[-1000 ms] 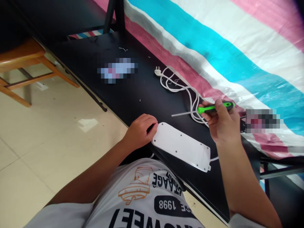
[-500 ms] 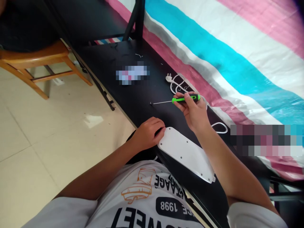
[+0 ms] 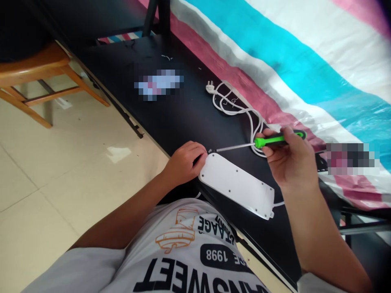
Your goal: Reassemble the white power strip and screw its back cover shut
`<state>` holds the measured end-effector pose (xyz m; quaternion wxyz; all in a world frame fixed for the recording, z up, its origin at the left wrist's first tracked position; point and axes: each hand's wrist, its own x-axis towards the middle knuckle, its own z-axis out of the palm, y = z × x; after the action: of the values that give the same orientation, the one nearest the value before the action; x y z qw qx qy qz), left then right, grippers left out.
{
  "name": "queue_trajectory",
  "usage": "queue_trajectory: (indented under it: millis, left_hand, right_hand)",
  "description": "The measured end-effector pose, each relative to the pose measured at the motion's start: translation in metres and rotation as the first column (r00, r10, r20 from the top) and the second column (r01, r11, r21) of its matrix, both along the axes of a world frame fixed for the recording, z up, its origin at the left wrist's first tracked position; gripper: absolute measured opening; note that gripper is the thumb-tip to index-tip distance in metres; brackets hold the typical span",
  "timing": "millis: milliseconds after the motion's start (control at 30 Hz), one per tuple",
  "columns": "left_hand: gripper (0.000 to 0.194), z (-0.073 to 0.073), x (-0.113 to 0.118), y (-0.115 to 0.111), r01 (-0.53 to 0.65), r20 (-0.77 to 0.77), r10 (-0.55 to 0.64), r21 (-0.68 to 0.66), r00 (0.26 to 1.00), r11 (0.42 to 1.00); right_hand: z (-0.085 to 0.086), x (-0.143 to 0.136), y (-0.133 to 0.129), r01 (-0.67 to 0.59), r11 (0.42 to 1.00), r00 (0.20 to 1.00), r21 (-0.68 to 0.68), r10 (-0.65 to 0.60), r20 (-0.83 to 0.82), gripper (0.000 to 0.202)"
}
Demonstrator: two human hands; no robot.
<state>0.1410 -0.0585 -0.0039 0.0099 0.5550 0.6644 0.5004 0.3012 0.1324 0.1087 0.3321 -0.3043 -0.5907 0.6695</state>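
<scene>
A white power strip (image 3: 233, 183) lies face down on the black tabletop, with several small screw holes in its back. My left hand (image 3: 187, 162) has its fingers curled at the strip's left end, holding it. A screwdriver with a green and black handle (image 3: 271, 140) is gripped in my right hand (image 3: 290, 158), above the strip's far side. Its metal shaft (image 3: 235, 147) points left, with the tip close to the strip's left end and my left fingers. A small dark bit shows at the tip, too small to name.
A white cord (image 3: 232, 110) with a plug (image 3: 210, 87) lies coiled along the table's (image 3: 180, 118) back edge. A blurred-out item (image 3: 160, 83) lies farther left. Striped plastic sheeting (image 3: 275, 73) hangs behind. A wooden chair (image 3: 36, 77) stands at the left.
My right hand has drawn the screwdriver rightward and nearer, bringing its tip from over the tabletop to the strip's left end. More of the cord shows. My left hand stays at the strip.
</scene>
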Motion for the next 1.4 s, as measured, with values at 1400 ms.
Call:
queue_trajectory:
  millis: [1400]
  left_hand:
    - [0.026, 0.005, -0.004, -0.002, 0.016, 0.036, -0.011, -0.149, 0.999, 0.989]
  right_hand:
    - [-0.02, 0.104, 0.022, 0.437, 0.892, 0.899, -0.113, -0.433, 0.063, 0.032]
